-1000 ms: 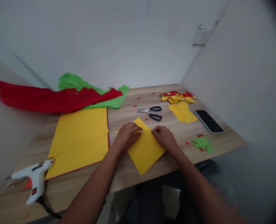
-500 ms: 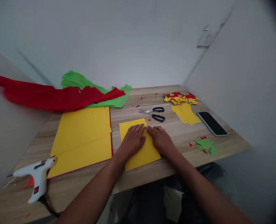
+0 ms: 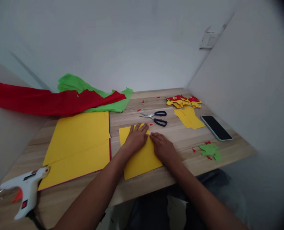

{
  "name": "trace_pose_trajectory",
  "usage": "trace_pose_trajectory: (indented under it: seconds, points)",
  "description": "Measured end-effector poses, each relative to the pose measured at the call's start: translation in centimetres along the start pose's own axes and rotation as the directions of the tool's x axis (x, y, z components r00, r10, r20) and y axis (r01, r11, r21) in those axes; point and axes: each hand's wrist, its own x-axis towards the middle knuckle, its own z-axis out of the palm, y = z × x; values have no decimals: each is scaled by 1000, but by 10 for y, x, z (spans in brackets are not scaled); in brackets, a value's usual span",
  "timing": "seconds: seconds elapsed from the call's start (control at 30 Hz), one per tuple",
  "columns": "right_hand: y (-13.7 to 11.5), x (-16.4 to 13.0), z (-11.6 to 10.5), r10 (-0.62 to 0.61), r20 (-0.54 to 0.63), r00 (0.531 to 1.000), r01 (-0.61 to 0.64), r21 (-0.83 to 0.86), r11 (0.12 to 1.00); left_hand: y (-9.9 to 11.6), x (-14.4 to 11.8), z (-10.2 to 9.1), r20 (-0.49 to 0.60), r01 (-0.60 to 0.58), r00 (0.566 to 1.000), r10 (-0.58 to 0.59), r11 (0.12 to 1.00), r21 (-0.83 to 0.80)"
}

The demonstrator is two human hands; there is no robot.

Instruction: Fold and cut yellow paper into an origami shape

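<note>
Both hands flat, fingers spread wide — left hand and right hand pressing the yellow sheet onto the desk near its front edge. Scissors just beyond, phone far right, glue gun at left — white walls around.

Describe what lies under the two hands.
Both the left hand and right hand press flat on a yellow paper sheet lying on the wooden table; anything beneath the sheet is hidden.
</note>
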Motion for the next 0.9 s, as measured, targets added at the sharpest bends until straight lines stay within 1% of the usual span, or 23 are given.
trace_pose_trajectory:
  seconds: [0.17,0.27,0.37,0.47,0.57,0.67,0.7,0.77,0.83,0.9]
  points:
    - [0,1,1,2,15,1000,-2,10,1000,5,1,8,-19,4,1000,-4,1000,0]
    - [0,-8,-3,-16,41,999,16,8,1000,5,1,9,-21,1,1000,-1,1000,1]
    - [-1,-34,-8,-82,67,994,84,-26,996,4,1,9,-25,0,1000,0,1000,-3]
    - [-5,-72,-15,-130,43,991,132,-61,989,2,2,12,-37,-4,999,3,1000,-17]
    - [-12,-108,-23,-139,23,990,141,-78,987,2,3,14,-56,-10,998,8,999,-36]
    - [-16,-125,-36,-143,7,990,143,-52,988,2,5,12,-80,-15,997,10,998,-56]
    - [-16,-125,-42,-149,7,989,149,-19,989,2,5,10,-94,-13,996,7,998,-63]
    - [-15,-116,-54,-151,10,988,150,74,986,2,5,5,-139,7,990,-18,997,-81]
    - [-11,-95,-63,-93,5,996,91,152,984,2,3,1,-187,40,981,-59,994,-103]
    - [-5,-65,-65,-17,-17,1000,20,215,976,3,-1,1,-204,68,975,-92,990,-123]
